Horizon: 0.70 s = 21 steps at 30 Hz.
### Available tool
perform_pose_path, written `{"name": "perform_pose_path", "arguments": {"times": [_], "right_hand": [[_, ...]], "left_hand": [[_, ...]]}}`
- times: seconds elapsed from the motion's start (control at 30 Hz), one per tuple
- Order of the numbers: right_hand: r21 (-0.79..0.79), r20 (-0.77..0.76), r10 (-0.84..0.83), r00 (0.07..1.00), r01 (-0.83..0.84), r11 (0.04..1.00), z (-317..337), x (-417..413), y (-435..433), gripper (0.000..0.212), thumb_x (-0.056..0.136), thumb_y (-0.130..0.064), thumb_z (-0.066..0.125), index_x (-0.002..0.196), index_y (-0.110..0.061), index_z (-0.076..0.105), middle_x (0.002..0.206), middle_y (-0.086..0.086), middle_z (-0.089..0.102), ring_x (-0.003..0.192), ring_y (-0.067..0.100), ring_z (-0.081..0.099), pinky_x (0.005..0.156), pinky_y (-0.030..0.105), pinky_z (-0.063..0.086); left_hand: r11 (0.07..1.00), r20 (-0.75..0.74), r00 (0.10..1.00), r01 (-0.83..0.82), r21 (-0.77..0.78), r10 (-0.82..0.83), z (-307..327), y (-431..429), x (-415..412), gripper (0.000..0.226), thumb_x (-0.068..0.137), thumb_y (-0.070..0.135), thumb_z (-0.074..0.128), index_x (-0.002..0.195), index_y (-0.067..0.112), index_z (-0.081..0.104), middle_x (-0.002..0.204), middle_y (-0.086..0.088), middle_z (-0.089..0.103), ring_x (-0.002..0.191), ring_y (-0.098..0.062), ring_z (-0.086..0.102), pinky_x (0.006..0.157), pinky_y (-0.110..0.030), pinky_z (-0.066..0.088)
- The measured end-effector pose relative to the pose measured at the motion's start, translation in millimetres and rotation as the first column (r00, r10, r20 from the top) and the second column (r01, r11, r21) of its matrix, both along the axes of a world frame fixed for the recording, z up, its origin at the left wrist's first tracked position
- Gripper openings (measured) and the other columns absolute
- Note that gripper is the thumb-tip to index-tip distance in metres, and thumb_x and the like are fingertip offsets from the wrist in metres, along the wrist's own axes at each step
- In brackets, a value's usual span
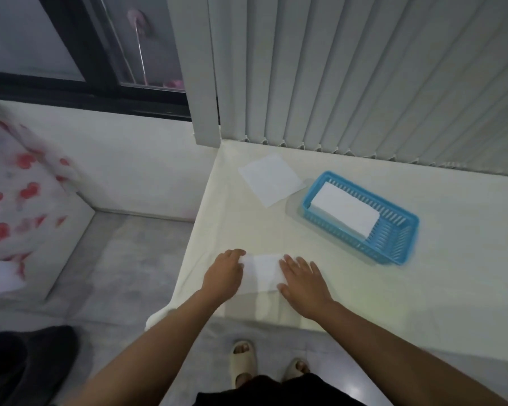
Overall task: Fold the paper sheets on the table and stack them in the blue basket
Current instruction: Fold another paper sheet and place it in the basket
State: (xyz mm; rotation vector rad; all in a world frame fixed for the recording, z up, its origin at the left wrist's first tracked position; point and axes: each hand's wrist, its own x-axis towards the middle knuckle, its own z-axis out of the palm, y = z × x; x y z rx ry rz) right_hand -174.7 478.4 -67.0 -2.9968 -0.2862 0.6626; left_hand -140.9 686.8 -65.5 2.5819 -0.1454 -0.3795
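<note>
A folded white paper sheet (261,273) lies near the table's front left edge. My left hand (225,272) curls over its left edge, fingers on the paper. My right hand (304,281) lies flat, fingers apart, pressing down its right part. A flat unfolded paper sheet (270,178) rests at the back of the table. To its right stands the blue basket (399,241), with a folded white stack (345,209) lying in its left part.
The table (423,288) is covered with a cream cloth; its left edge drops to a grey floor. Vertical blinds (364,83) hang right behind it. A red-patterned fabric (18,194) sits at far left. My sandalled feet (244,361) show below.
</note>
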Motion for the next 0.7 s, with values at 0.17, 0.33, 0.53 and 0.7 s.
{"name": "perform_pose_path", "arguments": {"times": [0.17, 0.33, 0.53, 0.7], "right_hand": [[-0.033, -0.028, -0.016, 0.999, 0.016, 0.999, -1.8, -3.8, 2.9, 0.062, 0.1, -0.043, 0.026, 0.154, -0.02, 0.003, 0.163, 0.0, -0.002, 0.15, 0.026, 0.001, 0.12, 0.045, 0.002], [-0.033, -0.035, 0.013, 0.999, -0.014, 0.999, 4.0, 0.6, -3.5, 0.062, 0.098, -0.038, 0.032, 0.154, -0.021, 0.009, 0.163, 0.0, 0.005, 0.149, 0.026, 0.006, 0.12, 0.045, 0.006], [-0.03, -0.064, -0.015, 0.998, 0.013, 0.999, 9.5, -1.6, -9.8, 0.061, 0.097, -0.033, 0.035, 0.153, -0.022, 0.014, 0.163, 0.0, 0.008, 0.148, 0.026, 0.014, 0.12, 0.044, 0.011], [-0.031, -0.059, -0.027, 0.998, 0.025, 0.999, 10.6, -4.2, -9.2, 0.061, 0.097, -0.033, 0.036, 0.153, -0.022, 0.015, 0.163, 0.0, 0.01, 0.146, 0.027, 0.017, 0.119, 0.043, 0.013]], "left_hand": [[0.979, -0.075, 0.994, 0.088, 0.186, -0.075, 2.3, -9.3, 20.1, 0.044, 0.092, 0.04, 0.051, 0.132, 0.022, 0.046, 0.126, -0.003, 0.057, 0.119, -0.023, 0.052, 0.095, -0.035, 0.045], [0.973, -0.188, 0.976, 0.142, 0.183, -0.107, 8.2, -10.4, 42.0, 0.035, 0.087, 0.04, 0.058, 0.117, 0.022, 0.059, 0.124, -0.004, 0.055, 0.118, -0.023, 0.05, 0.096, -0.034, 0.044], [0.987, -0.317, 0.94, 0.151, 0.06, -0.125, 8.8, -16.7, 48.9, 0.05, 0.082, 0.036, 0.066, 0.124, 0.017, 0.048, 0.117, -0.008, 0.063, 0.107, -0.025, 0.06, 0.083, -0.032, 0.045], [0.971, -0.306, 0.929, 0.235, 0.046, -0.21, 6.3, -27.0, 45.8, 0.023, 0.082, 0.034, 0.063, 0.098, 0.017, 0.057, 0.107, -0.004, 0.062, 0.095, -0.02, 0.055, 0.075, -0.027, 0.04]]}}
